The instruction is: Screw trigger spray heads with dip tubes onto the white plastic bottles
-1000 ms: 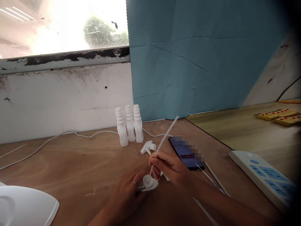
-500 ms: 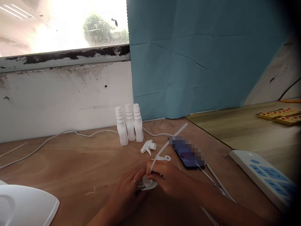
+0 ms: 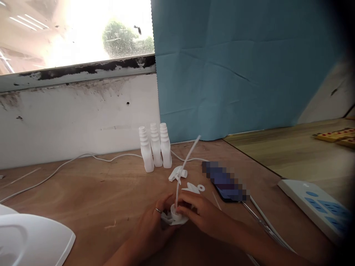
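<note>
Low in the middle, my left hand (image 3: pixel 151 221) is closed around a white trigger spray head (image 3: pixel 175 218), its round collar facing up. A long translucent plastic tube (image 3: pixel 186 162) rises from the collar, leaning slightly right at its top. My right hand (image 3: pixel 201 210) pinches this tube close to its lower end, just at the collar. How deep the tube end sits is hidden by the fingers and collar. Beyond my hands lie another white trigger spray head (image 3: pixel 177 173), a flat white plastic piece (image 3: pixel 190 188) and a small white ring (image 3: pixel 201 188).
Three white bottles (image 3: pixel 155 147) stand upright near the wall. A phone (image 3: pixel 226 184) and metal tweezers (image 3: pixel 263 224) lie on the right, with a power strip (image 3: pixel 313 203) beyond. At left is a white plastic shell (image 3: pixel 36 236). A white cable (image 3: pixel 66 162) runs along the back.
The tube has swung from leaning far right to standing more upright, its lower end now at the spray head's collar. The whole view has shifted slightly.
</note>
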`<act>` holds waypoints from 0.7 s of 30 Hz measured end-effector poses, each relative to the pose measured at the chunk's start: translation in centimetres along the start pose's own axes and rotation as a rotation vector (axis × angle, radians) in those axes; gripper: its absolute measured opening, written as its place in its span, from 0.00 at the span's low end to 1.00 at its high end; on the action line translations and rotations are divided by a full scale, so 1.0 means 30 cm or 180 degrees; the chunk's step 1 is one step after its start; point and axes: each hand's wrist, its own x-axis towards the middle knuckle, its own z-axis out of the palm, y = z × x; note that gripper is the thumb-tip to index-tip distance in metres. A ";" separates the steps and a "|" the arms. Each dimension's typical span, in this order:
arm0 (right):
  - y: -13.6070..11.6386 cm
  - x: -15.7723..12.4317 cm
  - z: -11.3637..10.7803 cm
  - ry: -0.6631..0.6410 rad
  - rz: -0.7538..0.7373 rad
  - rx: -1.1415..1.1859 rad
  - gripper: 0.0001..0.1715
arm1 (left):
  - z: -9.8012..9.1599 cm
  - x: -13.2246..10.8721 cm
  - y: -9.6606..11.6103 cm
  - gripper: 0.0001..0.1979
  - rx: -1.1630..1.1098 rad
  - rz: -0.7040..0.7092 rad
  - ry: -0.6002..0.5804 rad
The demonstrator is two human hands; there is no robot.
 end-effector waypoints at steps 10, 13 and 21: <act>0.052 -0.111 -0.003 0.0711 -0.2675 -0.2773 0.16 | 0.013 -0.053 0.041 0.35 -0.0921 0.0628 -0.0682; 0.025 -0.142 -0.028 0.0901 -0.2699 -0.2763 0.16 | -0.002 -0.011 0.026 0.29 -0.1021 0.0974 -0.0112; 0.087 -0.226 -0.203 0.2182 -0.1269 -0.1922 0.13 | -0.154 0.320 -0.172 0.36 -0.0027 0.0183 0.2527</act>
